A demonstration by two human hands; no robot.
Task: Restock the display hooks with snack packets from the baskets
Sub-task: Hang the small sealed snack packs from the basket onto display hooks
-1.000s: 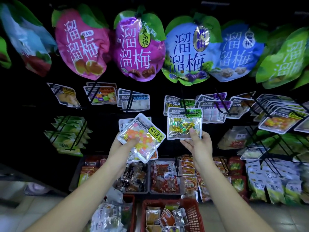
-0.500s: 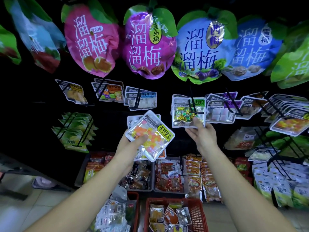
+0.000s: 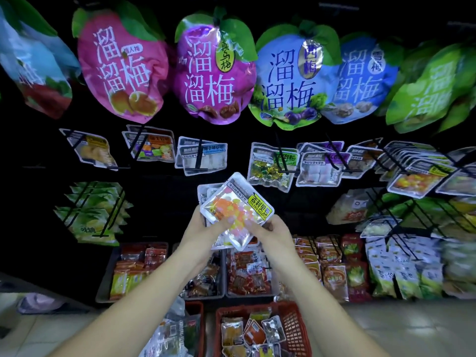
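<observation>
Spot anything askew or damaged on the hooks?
Nothing spilled or torn. The green-label candy packet hangs slightly crooked beside the level white packet. The left hand and right hand grip the jelly-bean packets, simply mid-handling.

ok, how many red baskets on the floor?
2. One red basket bottom centre-right, packets inside; a second red basket just left of it, largely covered by clear packets. Others may sit outside the frame.
</observation>
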